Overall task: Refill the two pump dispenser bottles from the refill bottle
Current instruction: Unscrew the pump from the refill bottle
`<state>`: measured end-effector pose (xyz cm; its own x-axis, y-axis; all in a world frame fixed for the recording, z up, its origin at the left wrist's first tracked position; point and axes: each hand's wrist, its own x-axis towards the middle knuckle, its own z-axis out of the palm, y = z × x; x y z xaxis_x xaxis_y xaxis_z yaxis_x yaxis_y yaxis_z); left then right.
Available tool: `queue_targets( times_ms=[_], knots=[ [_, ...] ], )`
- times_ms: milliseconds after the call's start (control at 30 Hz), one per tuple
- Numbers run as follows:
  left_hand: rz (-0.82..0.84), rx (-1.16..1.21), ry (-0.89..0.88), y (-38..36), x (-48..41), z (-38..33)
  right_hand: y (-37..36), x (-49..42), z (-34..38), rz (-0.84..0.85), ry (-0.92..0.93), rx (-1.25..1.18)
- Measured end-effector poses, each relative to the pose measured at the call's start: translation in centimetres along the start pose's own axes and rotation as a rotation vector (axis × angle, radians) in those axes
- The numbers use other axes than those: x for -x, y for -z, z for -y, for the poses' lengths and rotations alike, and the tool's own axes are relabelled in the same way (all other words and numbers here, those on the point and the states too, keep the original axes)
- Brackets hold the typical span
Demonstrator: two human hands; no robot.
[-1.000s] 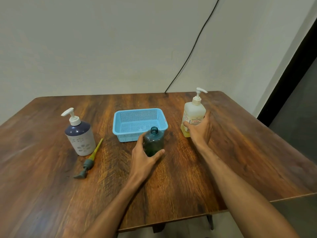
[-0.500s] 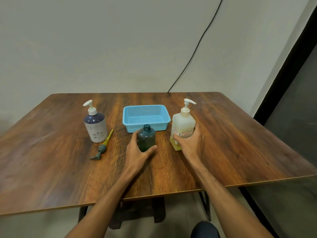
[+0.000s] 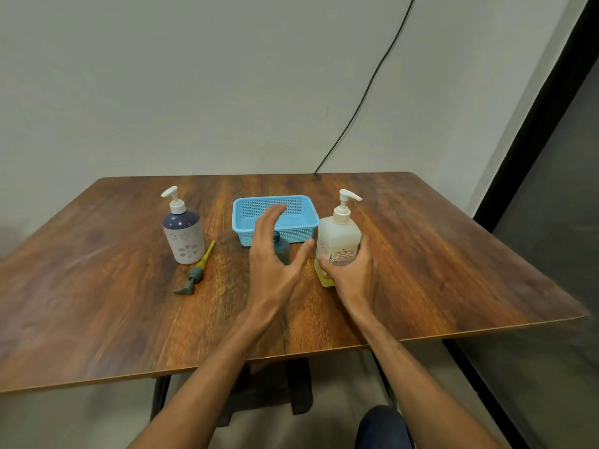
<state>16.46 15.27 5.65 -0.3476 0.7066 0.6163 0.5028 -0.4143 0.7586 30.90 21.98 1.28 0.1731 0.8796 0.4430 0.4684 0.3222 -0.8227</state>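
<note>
Wooden table [image 3: 421, 254]: pale refill bottle [image 3: 338, 236] is gripped low by right hand [image 3: 353, 273] just right of blue basket [image 3: 275, 218], while left hand [image 3: 275, 254] is spread wide above small green bottle [image 3: 282, 249]; detached pump [image 3: 194, 273] lies beside white-and-navy dispenser [image 3: 183, 233].

Arms: two forearms are seen, both bare from the near edge of the view up to the wrists; no sleeve is visible.
Left hand [image 3: 270, 270]: bare; no glove, ring or watch is seen.
Right hand [image 3: 353, 275]: bare; the wrist is uncovered and no band is seen on it.
Fingers [image 3: 269, 218]: those of the left hand are blurred, so nails and fine detail cannot be made out.
Clothing: a rounded patch of dark blue fabric [image 3: 382, 427] is seen at the near edge, below the right forearm; the garment cannot be told.
</note>
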Motion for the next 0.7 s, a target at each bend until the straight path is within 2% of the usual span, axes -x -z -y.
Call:
queue_targets(
  times_ms=[67, 200, 300, 700],
  knots=[
    [0.064, 0.048, -0.035, -1.5, -0.8, -1.0, 0.1, 0.3, 0.1, -0.015, 0.007, 0.013],
    [0.303, 0.125, 0.106, -4.2, -2.7, -2.1, 0.3, 0.8, 0.3, -0.043, 0.029, 0.04],
    [0.429, 0.149, 0.11, -5.3, -3.8, -1.7, 0.5, 1.0, 0.3, -0.026, 0.029, 0.047],
    [0.183, 0.287, 0.161, -6.4, -4.2, -0.8, 0.1, 0.8, -0.5, 0.008, -0.02, 0.08]
  ],
)
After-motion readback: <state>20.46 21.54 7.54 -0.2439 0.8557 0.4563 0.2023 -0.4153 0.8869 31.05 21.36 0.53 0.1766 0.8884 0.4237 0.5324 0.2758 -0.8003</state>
